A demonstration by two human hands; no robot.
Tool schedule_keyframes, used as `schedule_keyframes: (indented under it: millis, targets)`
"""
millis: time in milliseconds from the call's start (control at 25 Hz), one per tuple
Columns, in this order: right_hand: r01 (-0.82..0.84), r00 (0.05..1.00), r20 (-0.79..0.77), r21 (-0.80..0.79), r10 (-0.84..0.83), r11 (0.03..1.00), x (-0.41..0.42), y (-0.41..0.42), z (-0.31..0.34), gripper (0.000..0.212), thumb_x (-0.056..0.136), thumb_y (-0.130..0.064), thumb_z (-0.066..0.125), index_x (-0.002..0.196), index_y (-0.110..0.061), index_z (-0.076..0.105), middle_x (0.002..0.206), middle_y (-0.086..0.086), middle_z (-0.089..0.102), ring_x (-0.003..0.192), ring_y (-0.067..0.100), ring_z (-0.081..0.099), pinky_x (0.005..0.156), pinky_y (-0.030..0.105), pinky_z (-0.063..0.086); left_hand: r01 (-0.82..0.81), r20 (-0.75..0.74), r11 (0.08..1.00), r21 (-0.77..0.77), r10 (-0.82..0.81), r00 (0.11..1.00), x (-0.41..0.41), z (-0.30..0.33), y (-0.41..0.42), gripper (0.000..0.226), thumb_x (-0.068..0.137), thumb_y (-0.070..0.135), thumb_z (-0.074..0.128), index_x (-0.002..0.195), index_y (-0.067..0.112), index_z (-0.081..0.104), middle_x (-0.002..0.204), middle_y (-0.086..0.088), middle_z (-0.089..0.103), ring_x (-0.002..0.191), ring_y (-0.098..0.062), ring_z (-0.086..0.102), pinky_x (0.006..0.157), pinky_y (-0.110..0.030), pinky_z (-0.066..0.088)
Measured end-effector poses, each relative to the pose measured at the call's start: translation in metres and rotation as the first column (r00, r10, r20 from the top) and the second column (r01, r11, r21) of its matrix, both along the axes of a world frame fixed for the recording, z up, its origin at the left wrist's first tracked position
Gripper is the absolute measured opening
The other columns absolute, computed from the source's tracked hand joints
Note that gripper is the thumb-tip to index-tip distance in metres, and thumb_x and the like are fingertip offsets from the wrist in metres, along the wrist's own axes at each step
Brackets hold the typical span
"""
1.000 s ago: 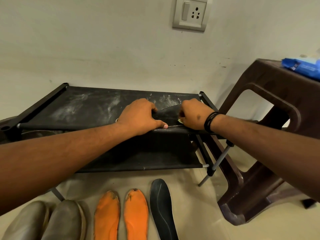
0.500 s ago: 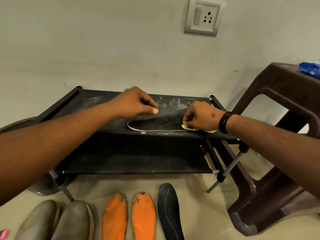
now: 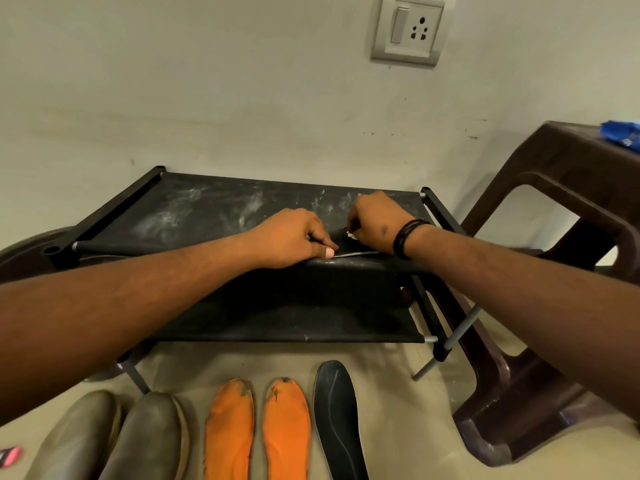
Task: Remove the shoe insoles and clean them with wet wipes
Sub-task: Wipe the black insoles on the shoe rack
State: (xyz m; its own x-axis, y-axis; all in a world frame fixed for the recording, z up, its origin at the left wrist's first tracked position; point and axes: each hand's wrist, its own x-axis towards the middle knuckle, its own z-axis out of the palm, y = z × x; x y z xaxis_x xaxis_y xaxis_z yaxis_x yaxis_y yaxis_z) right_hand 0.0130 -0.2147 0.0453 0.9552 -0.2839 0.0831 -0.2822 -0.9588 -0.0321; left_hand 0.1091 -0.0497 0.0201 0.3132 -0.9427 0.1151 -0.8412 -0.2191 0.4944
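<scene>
A black insole (image 3: pixel 343 242) lies on the top shelf of the black shoe rack (image 3: pixel 194 209), mostly hidden between my hands. My left hand (image 3: pixel 294 239) presses down on its left part, thumb at the rack's front edge. My right hand (image 3: pixel 375 220) is curled round a small whitish wet wipe (image 3: pixel 351 234) held against the insole. On the floor in front lie two orange insoles (image 3: pixel 258 431) and another black insole (image 3: pixel 337 414).
A pair of grey-brown shoes (image 3: pixel 114 441) sits at the bottom left. A brown plastic stool (image 3: pixel 568 244) stands to the right with a blue wipes pack (image 3: pixel 621 133) on top. A wall socket (image 3: pixel 408 29) is above. A dark round object sits behind the rack's left end.
My left hand came down from hovering onto the insole and covers most of it. My right hand with the wipe slid left and back along the insole.
</scene>
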Motion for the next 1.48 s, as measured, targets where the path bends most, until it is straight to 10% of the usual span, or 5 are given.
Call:
schedule_keyframes:
  millis: [520,680,920,1200,1480]
  targets:
    - [-0.019,0.994,0.109,0.202,-0.003,0.979,-0.006,0.012,-0.008,0.019,0.089,-0.009,0.064,0.104,-0.010,0.075,0.104,0.008,0.074,0.096,0.020,0.068,0.087,0.025,0.052,-0.120,0.013,0.991,-0.054,0.120,0.993,0.002,-0.004,-0.005,0.017,0.082,0.042,0.079,0.086,0.025,0.082,0.091,0.008,0.078,0.078,-0.008,0.072,0.080,-0.037,0.060]
    - [-0.149,0.989,0.015,0.183,0.148,0.972,-0.020,0.014,0.002,0.022,0.090,-0.008,0.060,0.103,-0.015,0.076,0.102,0.003,0.074,0.093,0.016,0.068,0.089,0.031,0.055,-0.184,0.125,0.980,-0.081,0.193,0.973,0.000,-0.008,-0.003,0.033,0.078,0.058,0.073,0.077,0.026,0.080,0.082,0.007,0.078,0.057,-0.010,0.067,0.061,-0.039,0.060]
    - [0.114,0.992,0.035,0.101,-0.118,0.988,-0.006,-0.014,0.002,0.017,0.090,-0.017,0.063,0.101,-0.017,0.075,0.104,0.006,0.073,0.095,0.023,0.067,0.089,0.039,0.055,-0.154,0.161,0.985,-0.082,0.166,0.973,-0.006,-0.004,0.001,0.075,0.068,0.094,0.046,0.083,0.029,0.081,0.084,0.002,0.078,0.064,-0.011,0.070,0.062,-0.037,0.060]
    - [-0.139,0.989,-0.025,0.219,0.148,0.966,-0.013,0.030,0.004,0.028,0.086,-0.005,0.056,0.103,-0.013,0.077,0.100,0.004,0.075,0.091,0.020,0.069,0.087,0.034,0.056,-0.177,0.359,0.982,-0.070,0.191,0.914,-0.021,0.006,0.009,0.089,0.053,0.099,0.047,0.063,0.014,0.070,0.039,0.003,0.044,0.037,-0.012,0.041,0.043,-0.024,0.024]
    - [0.091,0.996,-0.016,0.041,-0.090,0.995,-0.009,-0.007,0.003,0.017,0.086,-0.014,0.063,0.097,-0.019,0.075,0.102,0.006,0.072,0.095,0.025,0.066,0.089,0.041,0.055,-0.162,0.289,0.983,-0.092,0.182,0.940,-0.016,-0.001,0.004,0.100,0.045,0.107,0.037,0.086,0.026,0.080,0.077,0.008,0.076,0.064,-0.005,0.067,0.061,-0.031,0.058]
